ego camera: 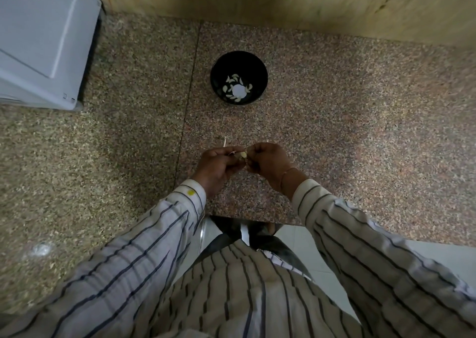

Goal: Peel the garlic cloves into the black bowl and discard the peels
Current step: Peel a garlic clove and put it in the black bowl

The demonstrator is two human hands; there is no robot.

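Speckled stone makes up the table [334, 131], and a small pale garlic clove [243, 154] is pinched between the two hands just above it. The left hand [217, 167] is curled round the clove from one side, and the right hand [266, 164] is curled at its other end, picking at the skin. The black bowl [239, 78] is set straight ahead of the hands, well apart from them, with peeled cloves [235, 86] already lying inside. Both hands look about equally near to the bowl. To drop the clove in, a reach forward would likely be needed.
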